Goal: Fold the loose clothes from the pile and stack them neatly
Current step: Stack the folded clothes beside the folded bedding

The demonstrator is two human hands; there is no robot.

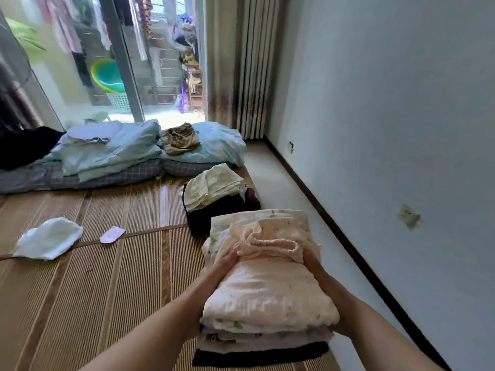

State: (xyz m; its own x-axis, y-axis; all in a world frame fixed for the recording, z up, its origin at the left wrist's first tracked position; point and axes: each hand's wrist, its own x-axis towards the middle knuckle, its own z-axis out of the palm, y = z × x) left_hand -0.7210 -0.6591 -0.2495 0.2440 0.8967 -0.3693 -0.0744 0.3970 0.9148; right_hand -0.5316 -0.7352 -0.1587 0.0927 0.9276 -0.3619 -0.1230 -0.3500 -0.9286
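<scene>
A stack of folded clothes (pixel 265 298) fills the lower middle of the head view: a peach garment on top, floral and lilac layers under it, a dark one at the bottom. My left hand (pixel 222 266) grips the stack's left side, thumb on the peach garment. My right hand (pixel 314 266) grips the right side, and its fingers are hidden under the cloth. Beyond the stack, a second pile (pixel 214 194) has a pale yellow folded piece lying on dark clothes.
A white cloth (pixel 49 238) and a small pink item (pixel 112 234) lie on the bamboo mat (pixel 107 290) at left. Folded light blue bedding (pixel 112 151) and an olive garment (pixel 179 137) sit by the glass door. The wall and dark baseboard (pixel 348 236) run along the right.
</scene>
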